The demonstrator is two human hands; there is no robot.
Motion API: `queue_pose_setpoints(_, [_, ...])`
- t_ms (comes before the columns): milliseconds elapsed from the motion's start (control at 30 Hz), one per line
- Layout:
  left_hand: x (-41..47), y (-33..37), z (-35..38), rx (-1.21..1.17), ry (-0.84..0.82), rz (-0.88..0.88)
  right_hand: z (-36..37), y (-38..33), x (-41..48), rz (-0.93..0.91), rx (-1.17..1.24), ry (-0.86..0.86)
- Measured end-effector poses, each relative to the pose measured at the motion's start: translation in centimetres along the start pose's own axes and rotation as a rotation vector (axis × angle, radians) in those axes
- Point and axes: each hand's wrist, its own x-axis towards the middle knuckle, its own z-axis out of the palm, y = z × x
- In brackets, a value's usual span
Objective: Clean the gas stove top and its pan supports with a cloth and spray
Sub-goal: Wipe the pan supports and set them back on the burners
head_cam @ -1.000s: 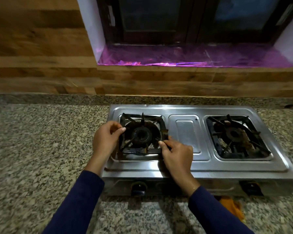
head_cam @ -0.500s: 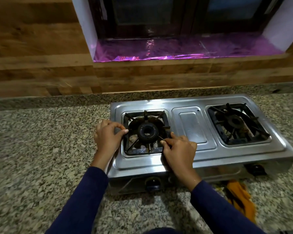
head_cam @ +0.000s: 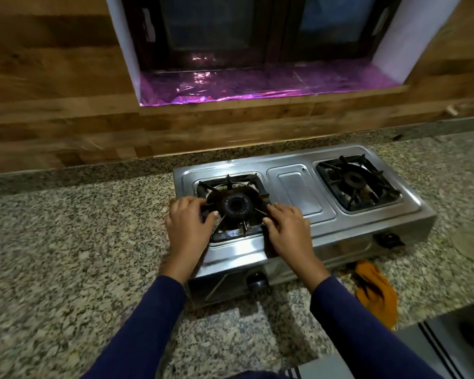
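Both hands, left hand (head_cam: 188, 227) and right hand (head_cam: 286, 228), pinch opposite edges of the left pan support (head_cam: 231, 207) mid-frame on the stove (head_cam: 298, 187), so an uneven lift could probably snag it on the burner (head_cam: 234, 205) and drop it.

A speckled granite desk (head_cam: 66, 255) is stretching across the whole view, with its raised granite lip running along the far edge. Above it, a wall of wood-grain panels (head_cam: 52, 91) is rising, and a dark-framed window (head_cam: 263, 31) is sitting in a white recess. Shiny purple foil (head_cam: 257, 86) is covering the sill and catching the dim light.
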Motion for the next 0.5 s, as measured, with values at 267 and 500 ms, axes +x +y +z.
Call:
queue_pose_setpoints(267, [-7.4, 5.4, 2.5, -0.177, -0.165, 0.480, -2.6, 1.5, -7.8, -0.014, 0.244, 0.303])
queue_pose_setpoints(500, [-13.5, 8.2, 7.1, -0.203, -0.366, 0.744, -3.3, 11.3, -13.3, 0.344, 0.215, 0.421])
